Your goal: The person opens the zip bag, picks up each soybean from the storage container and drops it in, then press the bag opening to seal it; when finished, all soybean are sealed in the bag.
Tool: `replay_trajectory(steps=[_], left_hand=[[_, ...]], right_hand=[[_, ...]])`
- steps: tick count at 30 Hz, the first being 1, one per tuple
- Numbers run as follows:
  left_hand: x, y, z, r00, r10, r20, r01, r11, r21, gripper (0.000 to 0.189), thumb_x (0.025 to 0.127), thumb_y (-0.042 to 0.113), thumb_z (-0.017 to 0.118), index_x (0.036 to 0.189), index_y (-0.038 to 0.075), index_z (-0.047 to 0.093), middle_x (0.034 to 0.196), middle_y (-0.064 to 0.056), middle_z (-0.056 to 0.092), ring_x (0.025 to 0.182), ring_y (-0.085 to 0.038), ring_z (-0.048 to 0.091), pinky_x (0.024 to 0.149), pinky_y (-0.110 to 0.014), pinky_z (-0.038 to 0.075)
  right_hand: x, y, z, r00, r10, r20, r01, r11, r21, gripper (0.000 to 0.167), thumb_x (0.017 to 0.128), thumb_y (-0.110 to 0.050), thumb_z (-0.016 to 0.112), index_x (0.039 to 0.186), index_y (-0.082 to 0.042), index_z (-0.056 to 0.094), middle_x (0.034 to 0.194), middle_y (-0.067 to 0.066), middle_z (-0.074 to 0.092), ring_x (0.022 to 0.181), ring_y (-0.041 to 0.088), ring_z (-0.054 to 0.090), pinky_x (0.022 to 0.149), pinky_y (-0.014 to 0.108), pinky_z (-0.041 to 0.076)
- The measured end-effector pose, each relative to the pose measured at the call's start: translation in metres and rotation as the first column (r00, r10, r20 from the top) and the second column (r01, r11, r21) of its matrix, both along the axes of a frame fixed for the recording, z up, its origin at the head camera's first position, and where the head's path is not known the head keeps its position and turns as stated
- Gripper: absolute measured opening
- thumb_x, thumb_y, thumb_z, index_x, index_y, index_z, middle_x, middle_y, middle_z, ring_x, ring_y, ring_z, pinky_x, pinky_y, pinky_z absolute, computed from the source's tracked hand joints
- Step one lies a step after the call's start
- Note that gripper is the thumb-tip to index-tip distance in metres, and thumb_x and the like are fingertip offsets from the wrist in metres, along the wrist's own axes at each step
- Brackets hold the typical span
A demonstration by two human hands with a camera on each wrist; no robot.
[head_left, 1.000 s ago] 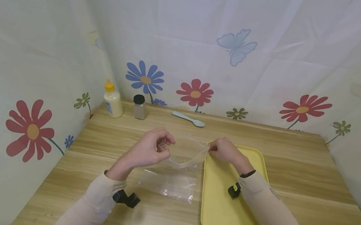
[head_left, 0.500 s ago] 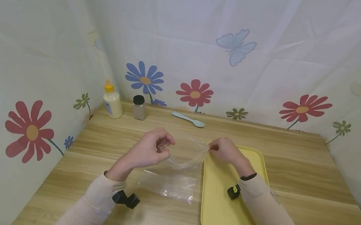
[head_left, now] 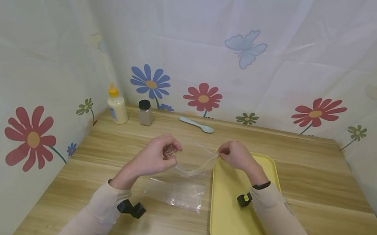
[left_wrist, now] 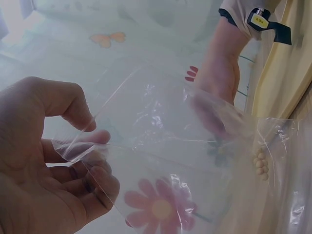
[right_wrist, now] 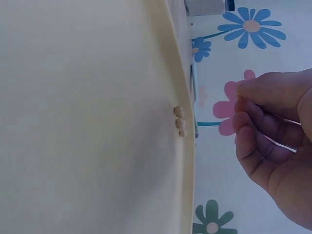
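"Bag (head_left: 182,190): where?"

"Between both hands, over the table (head_left: 162,233), just left of the tray (head_left: 231,228). Mouth parted, lower part drooping, crinkled and clear; touching the wood or not, impossible to tell."

"And the grip?"

"Left hand (head_left: 152,156): fingers curled around one side of the rim, film held. Right hand (head_left: 237,157): thumb and fingertips pressed together, apparently pinching the opposite end, near the tray's far left corner."

"Any likely trouble?"

"Slipping, first of all: thin, slick film, seemingly very little of it under the right fingertips. After that, probably a collapsed mouth. From pulling too hard outward: a flattened opening or a split seam, perhaps. Also possible: snagging the tray's edge and jolting the balls (right_wrist: 179,123) just inside."

"Anything in the way?"

"Right forearm (head_left: 283,221), across the tray; balls not visible in the head view, probably hidden there. Wrist cameras (head_left: 139,210), bulky, perhaps liable to catch. Farther back, well apart from the bag: bottle (head_left: 117,109) and jar (head_left: 145,115) upright, spoon (head_left: 196,125) lying flat. Behind, flowered curtain (head_left: 272,77)."
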State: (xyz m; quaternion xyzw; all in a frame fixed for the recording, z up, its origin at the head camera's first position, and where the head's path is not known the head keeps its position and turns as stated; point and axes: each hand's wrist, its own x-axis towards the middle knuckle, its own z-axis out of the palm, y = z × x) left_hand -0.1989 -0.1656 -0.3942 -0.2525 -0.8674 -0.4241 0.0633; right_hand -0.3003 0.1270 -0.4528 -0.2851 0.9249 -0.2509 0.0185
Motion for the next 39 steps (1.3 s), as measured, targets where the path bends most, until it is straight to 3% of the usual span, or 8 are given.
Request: replay_trajectory(steps=[20,34,39], left_hand=[[0.000,0.000,0.001,1.000,-0.002,0.010,0.002,1.000,0.001,0.026,0.073,0.004,0.062,0.098,0.009,0.064,0.083,-0.001,0.054,0.073,-0.017,0.051,0.061,-0.024,0.046],[-0.001,0.001,0.000,1.000,0.002,0.005,-0.002,1.000,-0.004,0.026,0.073,0.003,0.062,0.098,0.009,0.065,0.083,-0.001,0.055,0.072,-0.015,0.051,0.060,-0.024,0.047],[-0.001,0.001,0.000,1.000,0.003,0.013,-0.003,1.000,0.003,0.026,0.073,0.003,0.062,0.098,0.009,0.064,0.083,-0.001,0.055,0.071,-0.016,0.052,0.060,-0.024,0.047]], right_hand=[[0.022,0.000,0.025,0.991,0.009,-0.133,-0.030,0.987,-0.156,0.013,0.088,-0.012,0.068,0.098,-0.006,0.073,0.084,0.000,0.068,0.075,0.011,0.058,0.069,0.030,0.050],[0.034,-0.003,0.041,0.947,0.011,-0.322,-0.112,0.948,-0.297,0.008,0.086,-0.010,0.071,0.091,-0.005,0.073,0.082,0.002,0.067,0.072,0.011,0.059,0.066,0.031,0.053],[0.040,-0.007,0.048,0.936,0.017,-0.353,-0.143,0.931,-0.335,0.008,0.085,-0.009,0.071,0.091,-0.004,0.073,0.082,0.002,0.067,0.073,0.011,0.059,0.066,0.034,0.053]])
